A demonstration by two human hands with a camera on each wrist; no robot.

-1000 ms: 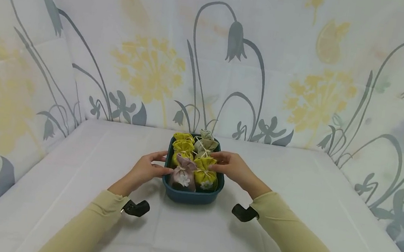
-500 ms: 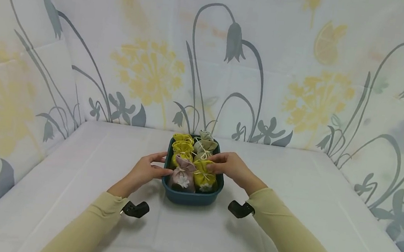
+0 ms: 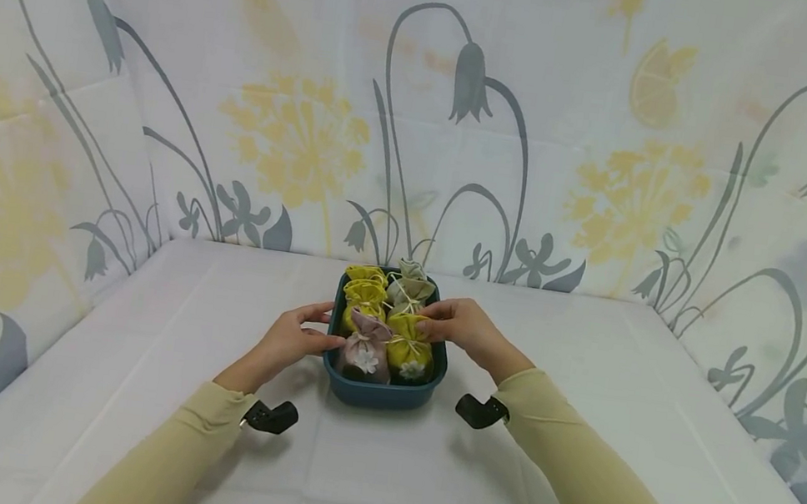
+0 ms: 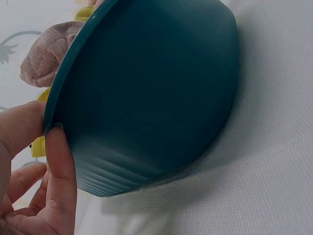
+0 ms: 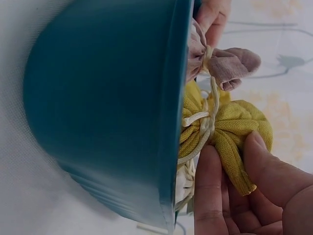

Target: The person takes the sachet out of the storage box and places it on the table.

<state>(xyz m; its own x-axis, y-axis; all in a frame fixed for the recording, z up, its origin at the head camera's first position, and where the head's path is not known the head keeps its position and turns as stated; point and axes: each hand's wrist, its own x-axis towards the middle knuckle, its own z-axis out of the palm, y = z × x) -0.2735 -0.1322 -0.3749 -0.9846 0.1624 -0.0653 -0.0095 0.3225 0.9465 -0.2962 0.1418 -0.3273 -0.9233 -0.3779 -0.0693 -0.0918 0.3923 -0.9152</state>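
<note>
A blue plastic bin [image 3: 380,396] stands on the white cloth, packed with small drawstring pouches. My left hand [image 3: 282,342] pinches its left rim; in the left wrist view the thumb is over the rim and a finger lies against the outer wall [image 4: 146,98]. On the other side, my right hand [image 3: 468,329] pinches the gathered neck of the front-right yellow drawstring pouch [image 3: 409,359]. The right wrist view shows thumb and fingers on its ruffled top [image 5: 242,122], above the cream cord. Beside it sits a mauve pouch [image 3: 366,358] with a white flower.
Behind these two, more yellow pouches [image 3: 366,291] fill the bin's left side and grey-green pouches [image 3: 411,291] its right. White cloth [image 3: 361,474] covers the table. A flower-printed curtain [image 3: 566,163] hangs at the back and sides. Each wrist carries a black camera [image 3: 482,413].
My right hand has shifted slightly left over the yellow pouch, and its wrist has come a little inward and up. The left hand and the bin stay in place.
</note>
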